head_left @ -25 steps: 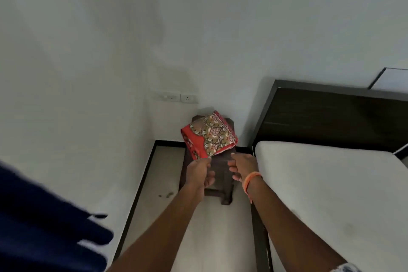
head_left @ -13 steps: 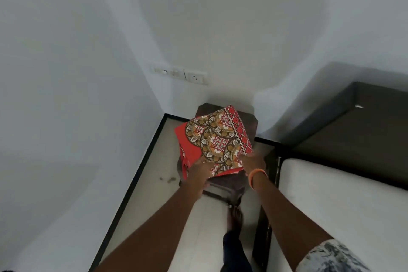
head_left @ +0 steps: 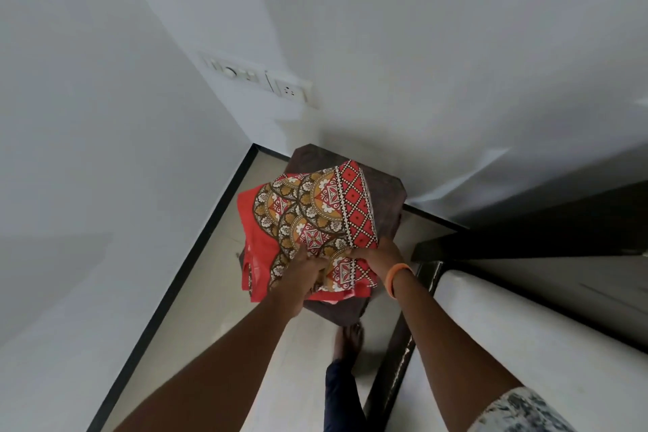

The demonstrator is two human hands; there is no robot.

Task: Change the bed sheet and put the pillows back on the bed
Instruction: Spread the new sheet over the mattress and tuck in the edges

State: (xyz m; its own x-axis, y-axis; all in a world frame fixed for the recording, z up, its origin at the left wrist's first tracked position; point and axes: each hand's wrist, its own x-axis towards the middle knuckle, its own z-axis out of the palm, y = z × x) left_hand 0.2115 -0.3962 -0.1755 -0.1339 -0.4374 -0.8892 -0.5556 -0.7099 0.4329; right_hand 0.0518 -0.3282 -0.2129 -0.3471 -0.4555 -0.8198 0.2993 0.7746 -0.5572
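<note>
Head view: both arms reach forward; left hand (head_left: 304, 268) and right hand (head_left: 380, 255) each pinch the folded bed sheet (head_left: 312, 221) on the stool (head_left: 382, 193)

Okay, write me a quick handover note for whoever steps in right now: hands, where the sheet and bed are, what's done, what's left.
Left hand: grips the near edge of the folded red patterned bed sheet.
Right hand: grips the sheet's near right corner.
The sheet sits on the dark stool in the corner, beside the bed.
The mattress is bare; no pillows are in view.
Done: old sheet looks to be off.
Left: lift the sheet, spread it over the mattress, put the pillows back.
</note>
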